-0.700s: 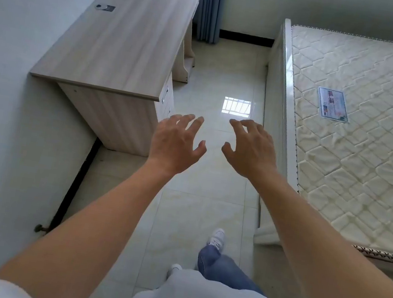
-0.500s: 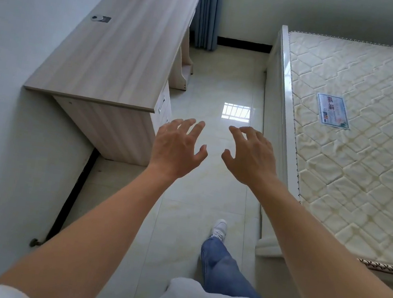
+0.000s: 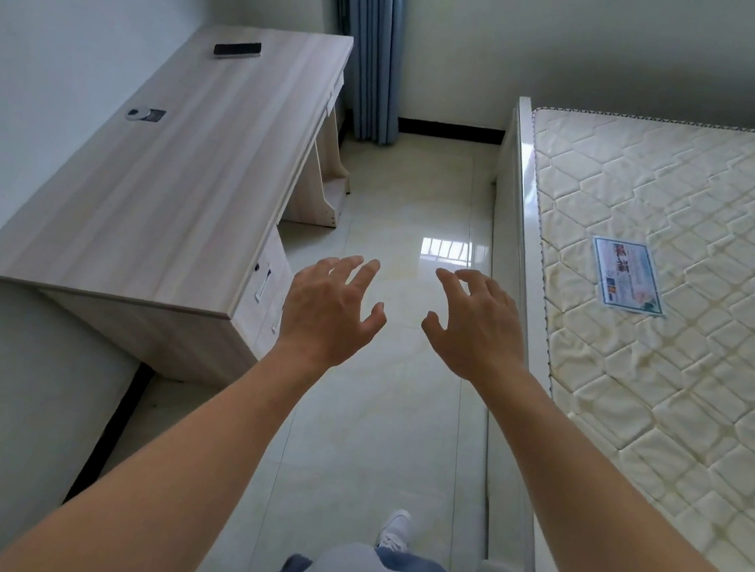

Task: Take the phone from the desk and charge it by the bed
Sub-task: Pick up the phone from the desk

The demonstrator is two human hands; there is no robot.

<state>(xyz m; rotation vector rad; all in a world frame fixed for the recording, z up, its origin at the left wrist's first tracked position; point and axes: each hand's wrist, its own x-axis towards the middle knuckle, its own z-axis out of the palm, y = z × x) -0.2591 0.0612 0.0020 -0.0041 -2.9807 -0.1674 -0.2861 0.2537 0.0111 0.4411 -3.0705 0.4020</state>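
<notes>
A dark phone [image 3: 237, 49] lies flat near the far end of the light wooden desk [image 3: 175, 189], which runs along the left wall. The bed [image 3: 684, 299], with a bare quilted mattress and white frame, fills the right side. My left hand [image 3: 328, 313] and my right hand [image 3: 473, 331] are held out side by side over the tiled floor between desk and bed, fingers spread, each holding nothing. Both are far short of the phone. No charger or cable shows.
A small white round object [image 3: 140, 113] sits by a cable hole on the desk. Blue curtains [image 3: 373, 43] hang in the far corner. A paper label [image 3: 627, 282] lies on the mattress. A glossy tiled aisle [image 3: 374, 431] runs forward; my shoe [image 3: 395, 528] steps on it.
The view has tilted up and moved forward, so the desk and phone sit lower and larger in the frame. Both hands stay spread in front of me.
</notes>
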